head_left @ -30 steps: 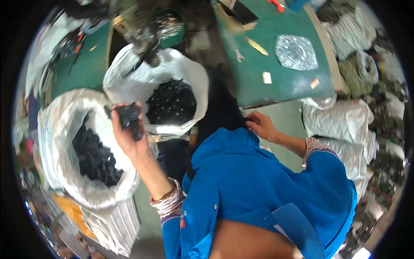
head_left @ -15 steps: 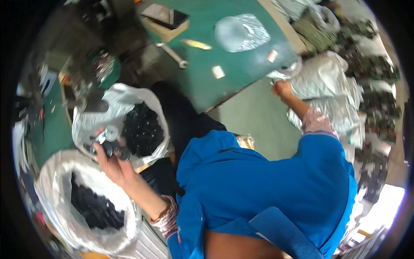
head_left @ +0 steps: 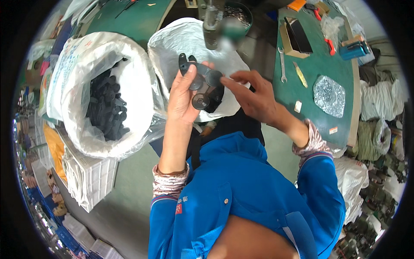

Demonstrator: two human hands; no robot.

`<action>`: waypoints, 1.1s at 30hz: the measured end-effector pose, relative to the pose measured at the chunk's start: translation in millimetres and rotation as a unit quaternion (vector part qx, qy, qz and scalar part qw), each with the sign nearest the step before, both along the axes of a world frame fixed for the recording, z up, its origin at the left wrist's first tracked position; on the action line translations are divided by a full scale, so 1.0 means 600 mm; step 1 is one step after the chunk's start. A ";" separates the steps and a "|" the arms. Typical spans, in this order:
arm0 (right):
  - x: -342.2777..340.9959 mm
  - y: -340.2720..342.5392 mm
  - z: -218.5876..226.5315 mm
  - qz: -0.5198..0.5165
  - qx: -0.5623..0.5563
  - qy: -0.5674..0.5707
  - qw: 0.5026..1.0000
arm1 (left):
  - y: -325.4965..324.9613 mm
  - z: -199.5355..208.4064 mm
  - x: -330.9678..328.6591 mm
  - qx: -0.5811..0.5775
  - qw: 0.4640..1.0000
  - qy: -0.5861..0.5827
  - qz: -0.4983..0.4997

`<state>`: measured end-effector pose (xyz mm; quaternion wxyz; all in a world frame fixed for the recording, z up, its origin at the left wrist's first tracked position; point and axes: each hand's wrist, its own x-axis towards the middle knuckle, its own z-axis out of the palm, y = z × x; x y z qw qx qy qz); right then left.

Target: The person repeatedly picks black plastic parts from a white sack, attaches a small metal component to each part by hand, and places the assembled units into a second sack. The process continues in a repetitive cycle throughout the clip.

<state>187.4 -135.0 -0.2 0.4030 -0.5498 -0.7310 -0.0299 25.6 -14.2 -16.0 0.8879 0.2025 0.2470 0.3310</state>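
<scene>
My left hand [head_left: 183, 95] is closed around several black plastic parts with round discs and short arms, above a white-lined bag. One black disc [head_left: 200, 101] sticks out below its fingers, and another disc [head_left: 214, 78] faces my right hand. My right hand [head_left: 256, 97] has its fingers bent and apart, with the fingertips at that disc's edge; whether they grip it is hard to see. Beneath my left hand, the white-lined bag [head_left: 172, 36] holds more black pieces, mostly hidden. To the left, a second white bag [head_left: 138, 99] contains a heap of black plastic parts [head_left: 108, 108].
A metal machine [head_left: 211, 28] stands beyond the bag, beside a green bin [head_left: 248, 26] of small metal pieces. On the green table [head_left: 319, 64] lie a wrench [head_left: 282, 64], a yellow cutter [head_left: 300, 74], an open box [head_left: 295, 39] and clear plastic wrap [head_left: 329, 96]. A white crate [head_left: 92, 177] stands at left.
My right hand has come from the far right to the parts in my left hand. The view has swung left, bringing the bags and machine toward the middle.
</scene>
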 end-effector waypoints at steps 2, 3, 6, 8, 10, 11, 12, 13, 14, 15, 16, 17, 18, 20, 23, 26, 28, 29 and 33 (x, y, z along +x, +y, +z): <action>0.009 0.043 0.006 0.045 0.047 -0.061 0.996 | 0.001 -0.004 -0.007 0.046 0.998 -0.005 -0.038; 0.012 0.059 0.009 0.072 0.039 -0.055 0.995 | 0.003 -0.003 -0.010 0.032 0.999 -0.012 -0.025; -0.007 0.075 0.027 0.087 0.015 0.121 0.989 | 0.003 0.006 -0.014 -0.019 0.999 -0.033 0.017; -0.018 0.071 0.058 0.124 -0.026 0.325 0.937 | -0.003 0.019 -0.012 -0.067 0.995 -0.046 0.052; -0.021 0.069 0.062 0.184 -0.057 0.581 0.791 | 0.004 0.015 -0.009 -0.081 0.991 -0.042 0.101; -0.010 0.064 0.050 0.219 -0.064 0.565 0.793 | 0.006 0.009 -0.009 -0.075 0.989 -0.053 0.120; -0.006 0.058 0.053 0.205 -0.066 0.438 0.873 | 0.008 0.006 -0.006 -0.070 0.986 -0.065 0.137; -0.007 0.047 0.056 0.186 -0.067 0.302 0.933 | 0.009 0.008 -0.004 -0.072 0.984 -0.065 0.148; -0.011 0.035 0.060 0.162 -0.065 0.159 0.972 | 0.010 0.010 -0.001 -0.066 0.985 -0.054 0.153; -0.026 0.022 0.055 0.160 -0.079 0.137 0.974 | 0.009 0.011 0.004 -0.061 0.985 -0.042 0.155; -0.033 0.022 0.053 0.154 -0.085 0.106 0.979 | 0.007 0.013 0.011 -0.055 0.986 -0.030 0.157; -0.038 0.023 0.052 0.148 -0.092 0.074 0.982 | 0.002 0.019 0.020 -0.052 0.986 -0.015 0.157; -0.044 0.026 0.052 0.140 -0.099 0.043 0.984 | -0.005 0.025 0.026 -0.058 0.987 -0.015 0.147; -0.043 0.040 0.049 0.135 -0.048 -0.032 0.989 | -0.019 0.033 0.035 -0.071 0.989 -0.014 0.128; -0.019 0.054 0.047 0.144 -0.002 -0.073 0.987 | -0.019 0.027 0.033 -0.036 0.996 -0.020 0.074; 0.013 0.076 0.078 0.056 0.033 0.026 0.998 | -0.012 0.029 0.015 0.042 0.998 -0.025 0.046; 0.029 0.092 0.125 -0.025 -0.134 0.281 0.950 | -0.011 0.040 0.010 0.123 0.990 0.027 0.070; 0.048 0.107 0.136 -0.006 -0.140 0.335 0.932 | -0.012 0.047 0.009 0.129 0.987 0.035 0.086; 0.082 0.153 0.160 0.044 -0.106 0.375 0.920 | -0.011 0.048 -0.007 0.180 0.976 0.100 0.075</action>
